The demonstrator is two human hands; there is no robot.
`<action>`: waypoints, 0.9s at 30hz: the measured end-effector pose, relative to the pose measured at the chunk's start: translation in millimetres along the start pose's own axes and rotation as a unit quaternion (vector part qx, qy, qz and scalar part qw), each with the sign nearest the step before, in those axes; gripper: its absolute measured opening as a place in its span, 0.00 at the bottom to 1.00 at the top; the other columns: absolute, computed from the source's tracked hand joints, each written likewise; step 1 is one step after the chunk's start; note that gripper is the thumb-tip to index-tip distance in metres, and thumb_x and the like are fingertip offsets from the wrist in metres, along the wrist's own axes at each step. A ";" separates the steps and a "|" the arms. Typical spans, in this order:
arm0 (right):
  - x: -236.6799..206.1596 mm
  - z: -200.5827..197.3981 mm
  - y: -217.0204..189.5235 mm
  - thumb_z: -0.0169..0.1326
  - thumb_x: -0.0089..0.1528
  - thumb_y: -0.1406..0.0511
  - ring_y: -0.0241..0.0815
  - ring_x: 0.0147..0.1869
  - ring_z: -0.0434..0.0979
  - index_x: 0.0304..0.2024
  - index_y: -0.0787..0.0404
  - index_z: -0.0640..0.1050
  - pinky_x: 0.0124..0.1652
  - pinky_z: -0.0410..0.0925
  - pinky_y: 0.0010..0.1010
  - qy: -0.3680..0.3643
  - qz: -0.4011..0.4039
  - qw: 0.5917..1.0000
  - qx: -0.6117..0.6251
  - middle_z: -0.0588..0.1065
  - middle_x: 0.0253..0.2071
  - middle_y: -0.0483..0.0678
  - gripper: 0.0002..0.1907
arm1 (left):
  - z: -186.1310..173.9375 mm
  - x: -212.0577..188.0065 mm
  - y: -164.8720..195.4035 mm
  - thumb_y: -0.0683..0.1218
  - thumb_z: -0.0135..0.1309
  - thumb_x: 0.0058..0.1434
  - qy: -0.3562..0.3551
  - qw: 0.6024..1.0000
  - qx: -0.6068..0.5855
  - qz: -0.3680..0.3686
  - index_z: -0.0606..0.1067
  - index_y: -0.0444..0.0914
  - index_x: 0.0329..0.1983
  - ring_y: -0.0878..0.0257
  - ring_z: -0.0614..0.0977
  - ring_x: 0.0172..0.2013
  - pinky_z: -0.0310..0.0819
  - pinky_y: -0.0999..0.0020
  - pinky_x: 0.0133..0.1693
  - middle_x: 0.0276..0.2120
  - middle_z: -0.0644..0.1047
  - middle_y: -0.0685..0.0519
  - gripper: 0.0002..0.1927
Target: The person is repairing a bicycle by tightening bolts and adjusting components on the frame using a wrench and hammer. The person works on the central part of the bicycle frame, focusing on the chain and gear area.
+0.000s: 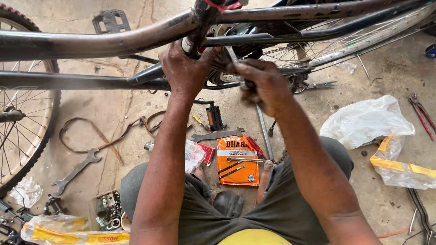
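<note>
Left hand (pixel 185 68) gripping bicycle frame (pixel 91 43) above

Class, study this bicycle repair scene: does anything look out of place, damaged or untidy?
Yes. The bicycle frame looks worn and scuffed where the left hand grips it. Spanners, an orange packet and plastic bags lie scattered across the stained concrete floor, not in a toolbox. The right hand is blurred.
</note>
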State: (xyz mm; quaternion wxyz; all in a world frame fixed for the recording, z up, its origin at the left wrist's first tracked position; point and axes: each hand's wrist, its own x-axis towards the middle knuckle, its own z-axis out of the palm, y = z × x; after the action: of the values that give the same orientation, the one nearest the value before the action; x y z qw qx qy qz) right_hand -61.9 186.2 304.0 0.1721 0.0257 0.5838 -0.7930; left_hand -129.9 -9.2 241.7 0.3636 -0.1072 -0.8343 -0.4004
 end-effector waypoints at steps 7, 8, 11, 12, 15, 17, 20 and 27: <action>23.1 75.7 27.3 0.52 0.69 0.60 0.36 0.23 0.73 0.42 0.63 0.77 0.30 0.74 0.30 -0.090 -0.004 0.946 0.311 0.77 0.29 0.48 0.12 | 17.6 -2.1 -45.3 0.50 0.64 0.69 -0.029 0.998 -0.009 -0.055 0.79 0.38 0.50 0.56 0.85 0.37 0.78 0.57 0.43 0.39 0.83 0.51 0.13; 20.0 71.0 31.1 0.52 0.70 0.60 0.38 0.24 0.75 0.41 0.64 0.76 0.30 0.73 0.30 -0.124 -0.003 0.958 0.258 0.76 0.28 0.49 0.12 | 17.8 -0.3 -46.6 0.49 0.64 0.71 -0.033 0.998 0.014 -0.045 0.78 0.38 0.51 0.55 0.85 0.38 0.78 0.56 0.44 0.41 0.82 0.50 0.13; -0.2 47.7 45.7 0.53 0.68 0.62 0.34 0.27 0.77 0.46 0.60 0.78 0.26 0.68 0.26 -0.057 -0.006 0.995 0.078 0.75 0.27 0.45 0.09 | 15.5 -6.5 -34.2 0.50 0.72 0.50 0.035 0.997 0.061 0.028 0.79 0.36 0.41 0.52 0.84 0.31 0.76 0.52 0.39 0.30 0.82 0.50 0.21; -7.6 39.8 50.8 0.53 0.67 0.63 0.31 0.28 0.77 0.48 0.58 0.79 0.24 0.65 0.24 -0.007 -0.005 1.000 0.018 0.75 0.27 0.43 0.10 | 13.9 -7.0 -27.2 0.50 0.72 0.52 0.020 0.999 0.039 0.010 0.79 0.36 0.41 0.55 0.85 0.30 0.77 0.54 0.41 0.29 0.83 0.52 0.20; -7.6 9.8 48.1 0.52 0.68 0.60 0.34 0.21 0.72 0.45 0.61 0.78 0.19 0.66 0.29 0.045 -0.039 0.998 0.013 0.73 0.23 0.44 0.12 | 3.5 -2.4 -8.6 0.53 0.72 0.57 -0.018 1.000 -0.009 -0.022 0.78 0.37 0.42 0.61 0.86 0.29 0.79 0.58 0.43 0.29 0.83 0.55 0.20; -2.8 -3.7 42.6 0.54 0.68 0.60 0.32 0.20 0.67 0.48 0.61 0.81 0.19 0.65 0.27 0.048 -0.037 0.998 0.003 0.68 0.21 0.41 0.13 | -3.7 2.3 1.7 0.57 0.74 0.58 -0.039 0.999 -0.027 -0.014 0.78 0.37 0.41 0.62 0.85 0.31 0.78 0.61 0.43 0.30 0.83 0.54 0.24; 4.7 -13.7 33.4 0.56 0.66 0.61 0.31 0.20 0.67 0.47 0.61 0.80 0.19 0.65 0.28 0.100 0.001 0.995 -0.010 0.67 0.20 0.39 0.12 | -12.8 6.4 11.1 0.59 0.73 0.57 -0.061 0.996 -0.043 -0.043 0.78 0.37 0.41 0.60 0.85 0.32 0.78 0.61 0.42 0.31 0.82 0.53 0.24; 7.3 -20.7 28.1 0.55 0.68 0.61 0.30 0.16 0.61 0.47 0.64 0.81 0.19 0.62 0.27 0.051 -0.028 0.998 0.003 0.66 0.18 0.41 0.14 | -15.8 7.2 15.2 0.62 0.73 0.56 -0.041 0.999 -0.005 -0.012 0.78 0.36 0.39 0.56 0.85 0.34 0.73 0.54 0.46 0.30 0.82 0.52 0.27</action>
State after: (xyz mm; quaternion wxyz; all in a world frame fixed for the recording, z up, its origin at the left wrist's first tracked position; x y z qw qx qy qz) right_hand -63.6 196.5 269.8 0.1193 0.0504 0.5899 -0.7971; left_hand -119.6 -11.8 262.2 0.3238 -0.1156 -0.8475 -0.4044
